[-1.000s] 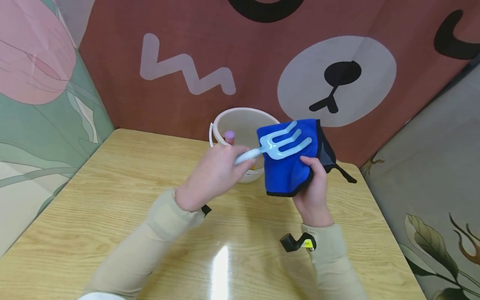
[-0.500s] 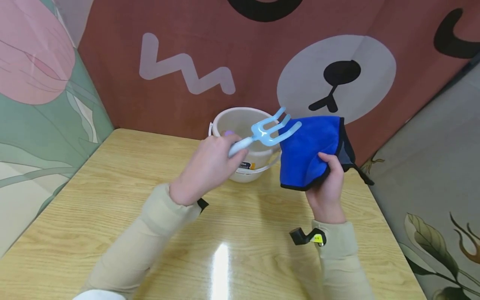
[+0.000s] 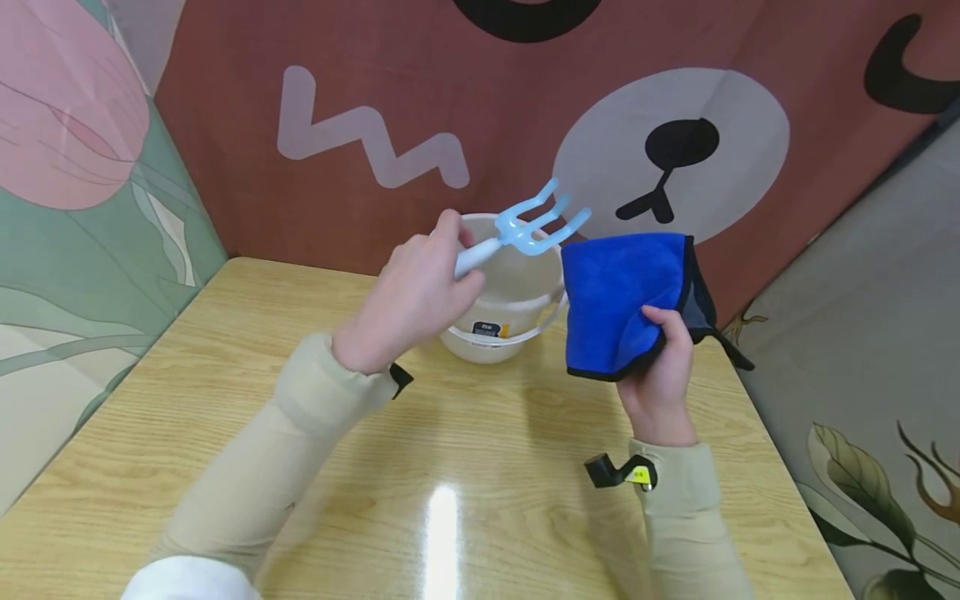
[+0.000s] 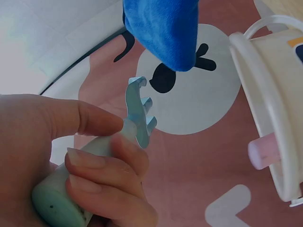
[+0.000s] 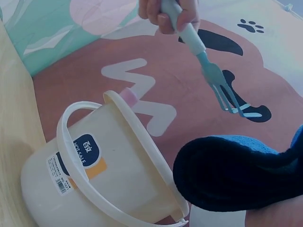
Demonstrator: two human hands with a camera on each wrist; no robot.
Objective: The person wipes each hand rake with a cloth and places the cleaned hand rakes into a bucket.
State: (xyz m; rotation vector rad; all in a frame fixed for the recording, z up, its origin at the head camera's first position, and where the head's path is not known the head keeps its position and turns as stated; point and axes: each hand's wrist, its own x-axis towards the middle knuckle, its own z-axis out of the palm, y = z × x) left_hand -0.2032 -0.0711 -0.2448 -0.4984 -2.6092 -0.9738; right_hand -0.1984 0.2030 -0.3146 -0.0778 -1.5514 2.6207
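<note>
My left hand (image 3: 412, 292) grips the white handle of a light-blue three-tined hand fork (image 3: 525, 233), tines pointing up and right over the bucket's far rim. In the left wrist view, thumb and fingers curl round the fork's handle (image 4: 99, 146). On the right, my right hand (image 3: 660, 375) holds a folded blue cloth (image 3: 626, 292) with black edging, thumb on its front. A grey side and a dark strap show at its right. The white bucket (image 5: 128, 165) stands between the hands, behind them. A pink-ended stick (image 4: 264, 150) pokes past its rim, mostly hidden inside.
A wooden table (image 3: 360, 500) bears the bucket, near its back edge. The bucket's handle (image 5: 90, 187) hangs down across its labelled front. Right behind rises a brown cloth backdrop (image 3: 510, 117) with a bear face, and printed fabric (image 3: 847, 333) borders the right side.
My left hand has lifted the fork up and away from the blue cloth, over the bucket. My right hand has moved the cloth to the right, then nearly stopped.
</note>
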